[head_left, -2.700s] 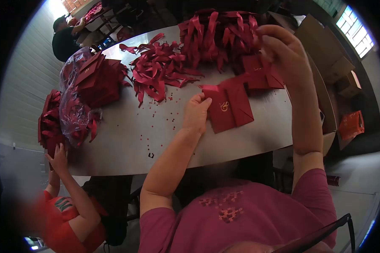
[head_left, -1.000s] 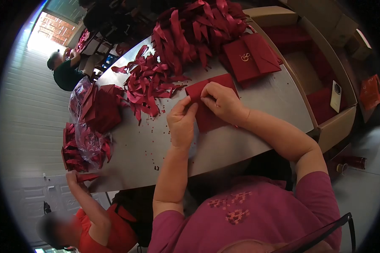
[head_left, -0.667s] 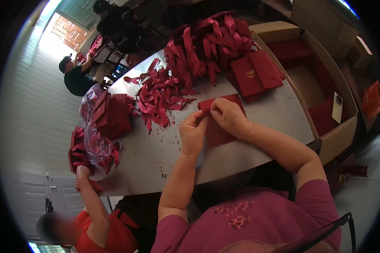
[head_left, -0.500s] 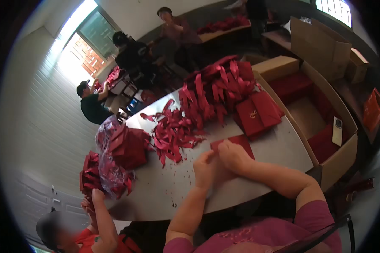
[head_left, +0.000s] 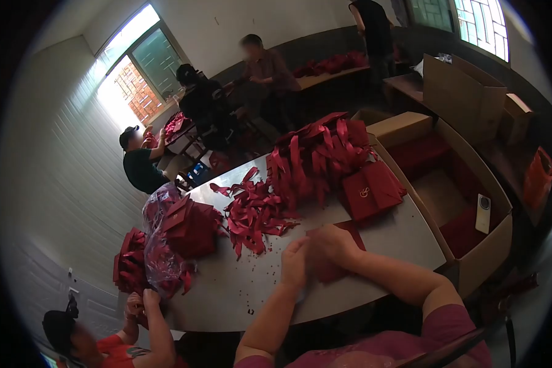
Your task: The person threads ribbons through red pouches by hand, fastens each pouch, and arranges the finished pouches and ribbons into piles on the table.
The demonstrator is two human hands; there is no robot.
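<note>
A flat dark red bag point(head_left: 338, 267) lies on the pale table near its front edge. My left hand point(head_left: 294, 257) is at the bag's left edge, its fingers pressed together; anything between them is too small to see. Over the bag's upper part is my right hand point(head_left: 334, 245), blurred, so its fingers cannot be made out. Beyond my hands lies a loose heap of red ribbons point(head_left: 254, 211). Behind it stands a row of red bags with hanging ribbons point(head_left: 316, 159), and at its right a stack of red bags with a gold mark point(head_left: 372, 191).
An open cardboard box point(head_left: 481, 264) at the right holds red bags and a phone point(head_left: 483, 213). Red bags point(head_left: 193, 227) and clear plastic point(head_left: 159, 257) lie at the table's left. A co-worker in red point(head_left: 113, 349) sits at lower left. Several people are farther back.
The view has tilted, so the scene sits lower in it. My right hand has shifted slightly over the bag. The co-worker's hands at the left are now closer together.
</note>
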